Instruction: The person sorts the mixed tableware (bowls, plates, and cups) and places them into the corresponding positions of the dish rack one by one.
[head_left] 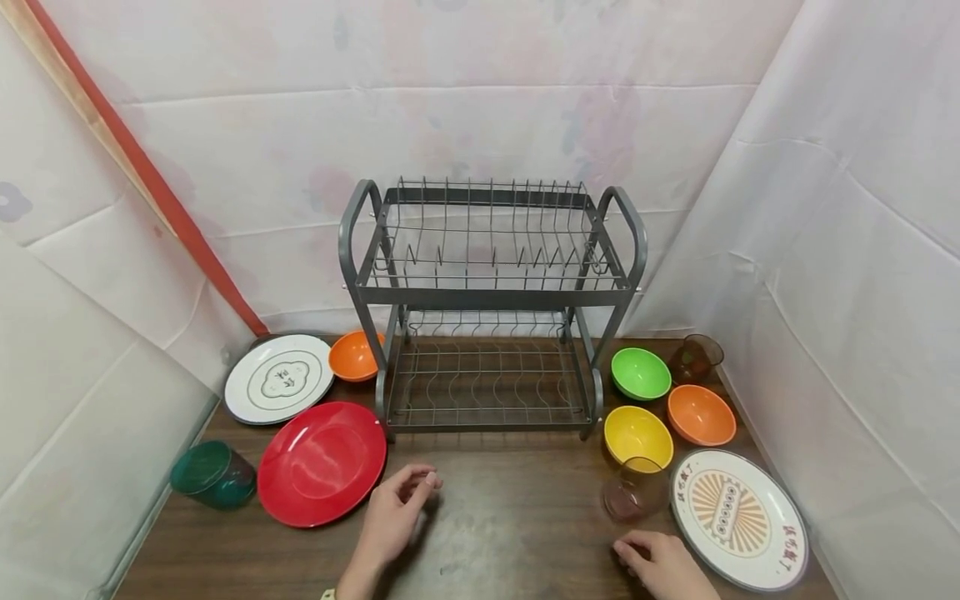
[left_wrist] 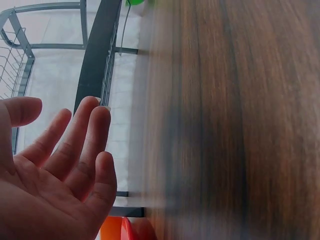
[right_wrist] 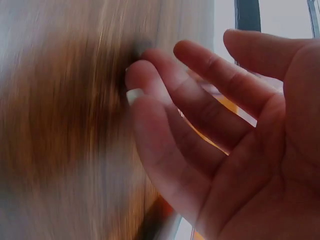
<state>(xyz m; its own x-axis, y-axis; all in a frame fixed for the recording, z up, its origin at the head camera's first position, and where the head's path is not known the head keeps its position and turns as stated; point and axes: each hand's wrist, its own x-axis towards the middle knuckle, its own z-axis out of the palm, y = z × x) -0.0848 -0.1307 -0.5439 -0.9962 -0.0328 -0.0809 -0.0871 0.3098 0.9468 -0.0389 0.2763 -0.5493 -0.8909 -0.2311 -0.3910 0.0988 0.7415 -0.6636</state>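
The left hand is just right of the red plate, the right hand on the near side of a brown-tinted glass and left of the sunburst plate — both empty, well apart, fingers loosely bent. At the far middle of the table stands a two-tier dish rack — a green bowl, a yellow bowl and an orange bowl are to its right.
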